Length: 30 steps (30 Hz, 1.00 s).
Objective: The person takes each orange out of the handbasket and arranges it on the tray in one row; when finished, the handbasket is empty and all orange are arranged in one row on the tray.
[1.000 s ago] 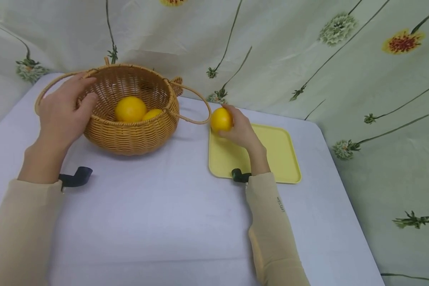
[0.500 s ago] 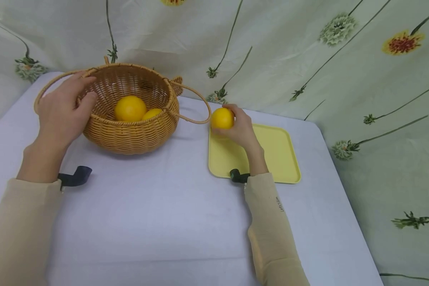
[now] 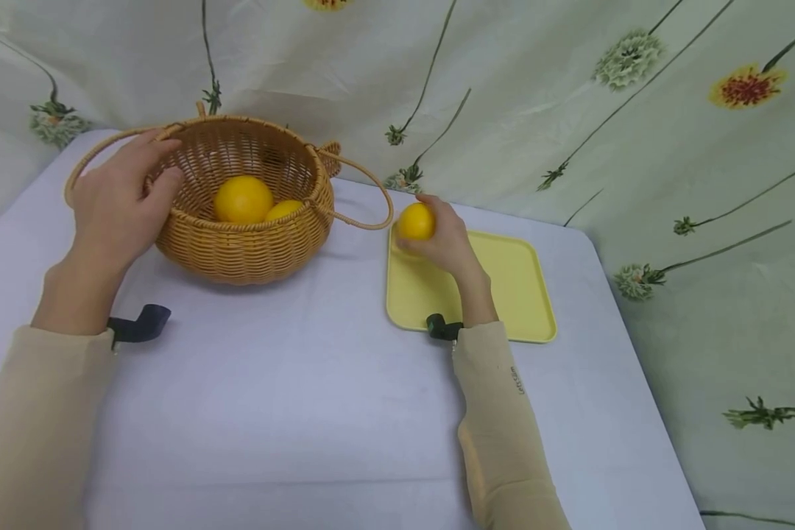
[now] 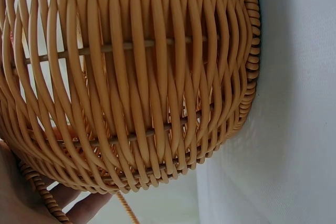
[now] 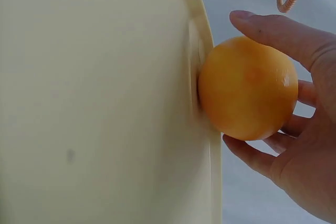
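In the head view, my right hand (image 3: 444, 237) holds an orange (image 3: 415, 221) over the back left corner of a yellow tray (image 3: 510, 287). The right wrist view has the same orange (image 5: 249, 87) against the tray's rim, with thumb and fingers curved around it. My left hand (image 3: 121, 193) grips the left rim of a wicker basket (image 3: 245, 254), by its looped handle. Inside the basket lie a large orange (image 3: 243, 199) and a second yellow fruit (image 3: 283, 210), partly hidden by the rim. The left wrist view shows the woven wall (image 4: 142, 77) up close.
A white cloth (image 3: 285, 390) covers the table. A flower-patterned curtain (image 3: 503, 96) hangs behind and along the right side. The basket's right handle (image 3: 377, 191) sticks out towards the tray. Dark wrist cameras (image 3: 142, 324) jut from both wrists.
The orange in my right hand has shifted very slightly right and less of it shows past the fingers. My left hand and the basket stay in place.
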Each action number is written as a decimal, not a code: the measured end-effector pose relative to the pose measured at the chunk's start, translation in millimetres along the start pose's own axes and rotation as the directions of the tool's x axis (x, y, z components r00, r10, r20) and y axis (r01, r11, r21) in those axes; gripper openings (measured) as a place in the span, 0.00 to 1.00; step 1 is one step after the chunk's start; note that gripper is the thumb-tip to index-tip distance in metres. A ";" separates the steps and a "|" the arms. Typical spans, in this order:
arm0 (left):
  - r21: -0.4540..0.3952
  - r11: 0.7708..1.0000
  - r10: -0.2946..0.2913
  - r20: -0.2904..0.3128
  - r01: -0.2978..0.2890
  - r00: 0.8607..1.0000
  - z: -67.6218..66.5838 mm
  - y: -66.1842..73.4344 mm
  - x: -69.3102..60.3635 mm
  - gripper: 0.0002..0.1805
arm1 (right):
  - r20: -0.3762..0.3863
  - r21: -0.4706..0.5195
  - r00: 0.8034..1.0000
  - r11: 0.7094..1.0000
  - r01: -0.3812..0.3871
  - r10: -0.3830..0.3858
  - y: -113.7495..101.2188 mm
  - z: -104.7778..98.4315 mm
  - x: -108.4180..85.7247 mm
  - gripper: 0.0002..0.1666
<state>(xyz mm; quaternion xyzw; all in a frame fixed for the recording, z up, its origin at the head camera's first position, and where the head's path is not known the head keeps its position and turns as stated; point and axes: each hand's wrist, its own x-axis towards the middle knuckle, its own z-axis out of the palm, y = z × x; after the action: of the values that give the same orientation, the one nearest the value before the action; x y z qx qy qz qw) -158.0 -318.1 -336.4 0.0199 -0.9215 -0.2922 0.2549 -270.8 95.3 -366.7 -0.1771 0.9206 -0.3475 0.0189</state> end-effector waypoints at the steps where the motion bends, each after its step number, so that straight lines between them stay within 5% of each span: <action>1: 0.000 1.000 0.002 0.000 -0.002 1.000 0.1 0.4 0.5 0.31 | -0.007 -0.009 1.000 1.000 0.003 -0.003 0.3 -0.1 0.1 0.52; 11: -0.004 1.000 0.003 0.010 -0.003 1.000 -1.7 3.3 2.9 0.31 | -0.141 0.023 0.989 0.999 0.041 -0.037 2.2 4.5 1.2 0.45; 30: -0.004 1.000 -0.006 0.013 0.007 1.000 -1.6 0.6 0.1 0.31 | -0.053 0.004 0.998 1.000 0.018 -0.018 -4.8 -0.3 -2.1 0.53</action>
<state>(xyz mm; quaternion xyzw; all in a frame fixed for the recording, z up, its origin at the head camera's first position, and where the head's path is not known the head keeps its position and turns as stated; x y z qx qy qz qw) -157.2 -318.5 -334.9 0.0204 -0.9226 -0.2950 0.2478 -267.4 92.9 -363.6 -0.1761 0.9185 -0.3541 -0.0084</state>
